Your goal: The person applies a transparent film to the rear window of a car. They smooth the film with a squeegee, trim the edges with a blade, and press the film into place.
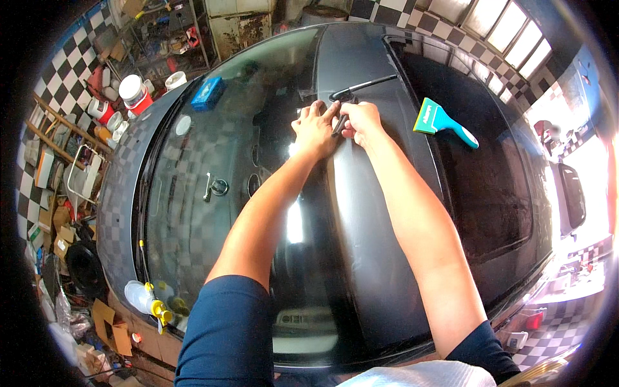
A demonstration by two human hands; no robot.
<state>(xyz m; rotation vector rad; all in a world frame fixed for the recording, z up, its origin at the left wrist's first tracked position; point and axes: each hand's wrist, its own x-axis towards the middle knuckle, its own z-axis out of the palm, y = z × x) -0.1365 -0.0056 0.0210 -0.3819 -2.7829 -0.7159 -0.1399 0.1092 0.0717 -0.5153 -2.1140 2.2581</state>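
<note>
Across the roof of a dark grey car, my right hand [363,121] is closed, with its fingers pinched round a narrow black strip [369,85]. The strip bends near my fingers, and its far end lies on the grey roof panel [351,61]. My left hand [314,132] rests beside it at the upper edge of the windshield [200,155], fingers spread on the dark glass. Its thumb side comes close to the strip; whether it touches is hard to make out. A teal squeegee with a yellow-green blade [445,122] lies on the dark roof glass, right of my hands.
On the windshield are a blue box [207,94] and, low down, a spray bottle with a yellow head [151,303]. A mirror mount [218,187] shows behind the glass. White and red buckets [134,93], cartons [109,326] and shelves crowd the left side.
</note>
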